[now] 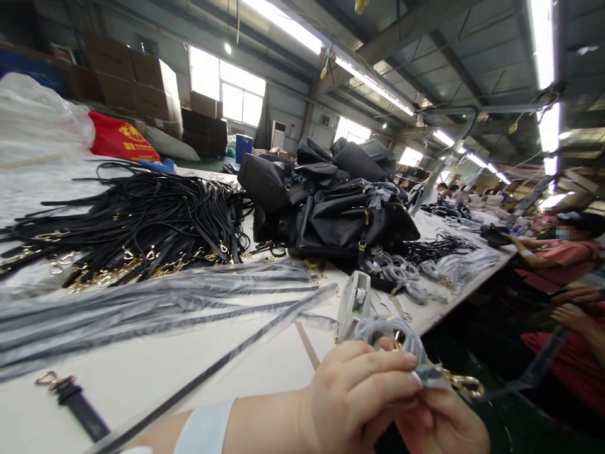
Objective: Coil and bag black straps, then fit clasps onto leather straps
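Observation:
Low at the right, my left hand point(359, 384) and my right hand point(442, 419) meet, both closed on a strap point(432, 376) in clear plastic wrap. A gold clasp point(466, 383) sticks out past the fingers on the right. Behind my left hand the wrapped strap is coiled in loops, with another gold fitting showing. A white tape dispenser point(354, 302) stands just beyond the hands. One long wrapped strap point(227, 356) runs diagonally over the white table point(155, 372). At the lower left lies a short black strap end point(80, 407) with a gold clasp.
A tangled heap of black straps point(142, 221) with gold clasps covers the left. Black bags point(331, 195) are piled in the middle. Wrapped coiled straps point(401, 271) lie beyond the dispenser. People point(562, 258) sit along the table's right edge. A red bag point(123, 139) rests at the back left.

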A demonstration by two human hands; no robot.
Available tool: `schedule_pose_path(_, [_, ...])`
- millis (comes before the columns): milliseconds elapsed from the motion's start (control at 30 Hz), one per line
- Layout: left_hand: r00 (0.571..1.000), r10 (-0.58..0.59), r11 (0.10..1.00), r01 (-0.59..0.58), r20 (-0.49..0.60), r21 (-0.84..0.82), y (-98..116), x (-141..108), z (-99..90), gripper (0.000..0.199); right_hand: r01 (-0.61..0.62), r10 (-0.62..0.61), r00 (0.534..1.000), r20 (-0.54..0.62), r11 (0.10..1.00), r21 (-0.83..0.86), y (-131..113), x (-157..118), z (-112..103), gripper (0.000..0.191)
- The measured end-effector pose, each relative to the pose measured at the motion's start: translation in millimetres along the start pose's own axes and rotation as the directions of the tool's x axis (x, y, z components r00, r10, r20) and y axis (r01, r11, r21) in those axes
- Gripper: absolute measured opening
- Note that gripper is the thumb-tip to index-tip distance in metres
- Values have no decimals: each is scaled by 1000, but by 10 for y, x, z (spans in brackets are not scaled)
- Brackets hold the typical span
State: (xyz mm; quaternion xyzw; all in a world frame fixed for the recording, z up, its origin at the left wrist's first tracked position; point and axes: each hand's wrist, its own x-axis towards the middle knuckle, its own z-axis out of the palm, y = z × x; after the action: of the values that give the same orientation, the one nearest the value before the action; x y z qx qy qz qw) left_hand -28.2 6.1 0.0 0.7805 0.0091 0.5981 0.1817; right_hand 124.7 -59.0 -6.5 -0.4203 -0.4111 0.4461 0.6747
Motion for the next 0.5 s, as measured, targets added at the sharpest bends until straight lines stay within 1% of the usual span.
schedule_pose_path(100, [1000,-5,1000,4,9,20,-37,1,11,30,-72,66,997,46,990,125,-79,-4,57,17])
schedule_pose_path(167, [999,-23,999,22,27,30,-48,7,14,31,-112,104,993,59,981,157,-86,16,85,20])
schedule_pose_path(233, [999,-15,1000,14,37,23,-52,13,5,30,-117,116,993,16,983,138,-69,40,103,23])
schedule_pose_path(300, [999,-37,999,37,16,0,-53,19,-20,33,-107,114,992,-50,985,133,-42,59,106,25])
schedule_pose_path(367, [990,-133,991,133,-44,-19,-60,35,-65,31,-98,112,990,-89,984,148,-16,69,88,24])
schedule_pose_path(433, [959,-268,963,268,-95,-9,-76,74,-121,22,-106,122,987,-100,983,151,7,71,53,23])
schedule_pose_path(467, [941,-320,946,323,-108,8,-88,101,-148,20,-116,131,986,-106,983,141,18,69,34,24])
schedule_pose_path(500, [924,-365,928,371,-109,32,-101,130,-171,23,-129,143,983,-112,984,123,30,68,17,25])
